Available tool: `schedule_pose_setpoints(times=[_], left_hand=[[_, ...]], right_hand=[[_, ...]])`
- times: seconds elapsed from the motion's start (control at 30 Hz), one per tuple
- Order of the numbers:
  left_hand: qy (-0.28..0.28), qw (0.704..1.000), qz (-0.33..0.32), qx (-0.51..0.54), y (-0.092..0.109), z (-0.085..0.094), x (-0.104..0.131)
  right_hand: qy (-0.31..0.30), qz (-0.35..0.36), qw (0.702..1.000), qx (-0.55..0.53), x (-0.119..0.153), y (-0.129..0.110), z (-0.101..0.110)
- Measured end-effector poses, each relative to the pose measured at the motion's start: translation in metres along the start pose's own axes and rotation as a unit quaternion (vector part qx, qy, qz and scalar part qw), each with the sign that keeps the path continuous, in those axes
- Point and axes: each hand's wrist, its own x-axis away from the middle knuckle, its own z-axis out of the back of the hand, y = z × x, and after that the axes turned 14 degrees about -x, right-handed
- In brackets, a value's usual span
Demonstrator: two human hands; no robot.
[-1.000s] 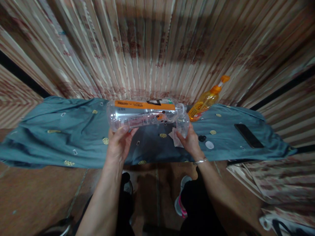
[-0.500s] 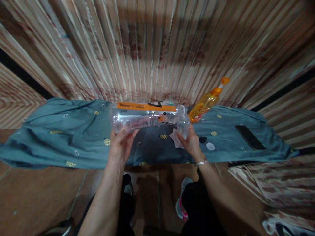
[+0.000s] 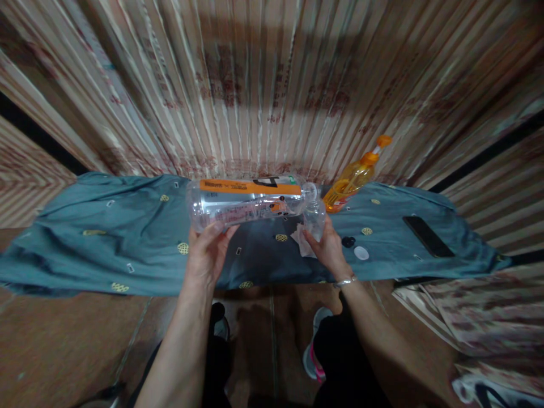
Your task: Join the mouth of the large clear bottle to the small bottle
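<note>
A large clear plastic bottle [image 3: 238, 199] with an orange and silver label lies sideways in the air, its neck toward the right. My left hand [image 3: 208, 246] is closed around its lower side near the base. In my right hand [image 3: 329, 246] is a small clear plastic bottle [image 3: 315, 218], gripped between thumb and fingers. The large bottle's mouth is right at the top of the small one; whether they touch I cannot tell. Below my right hand lies a pale crumpled tissue [image 3: 303, 241], partly covered by the fingers. Any liquid in the clear bottles is too faint to make out.
An orange pump bottle [image 3: 349, 180] stands just beyond my right hand. A small black object [image 3: 348, 242], a white round lid [image 3: 361, 253] and a dark phone [image 3: 427, 236] lie on the green patterned cloth [image 3: 148, 243]. A striped curtain [image 3: 263, 85] hangs behind.
The whole view has shifted slightly. Both hands keep their grip, and the two clear bottles stay in nearly the same position relative to each other.
</note>
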Motion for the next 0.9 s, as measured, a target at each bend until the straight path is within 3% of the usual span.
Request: schedule_pose_setpoints(times=[0.23, 0.53, 0.9], left_hand=[[0.002, 1.000, 0.000, 0.008, -0.0002, 0.0002, 0.0003], [0.000, 1.000, -0.003, 0.008, 0.0020, -0.0024, 0.0013], [-0.004, 1.000, -0.010, -0.003, 0.0008, -0.0001, 0.0011]], right_hand=[[0.001, 0.008, 1.000, -0.003, 0.0005, 0.0013, -0.0001], [-0.015, -0.033, 0.999, 0.013, -0.0010, -0.0029, 0.0012], [0.000, 0.001, 1.000, -0.006, 0.0008, 0.0001, 0.0003]])
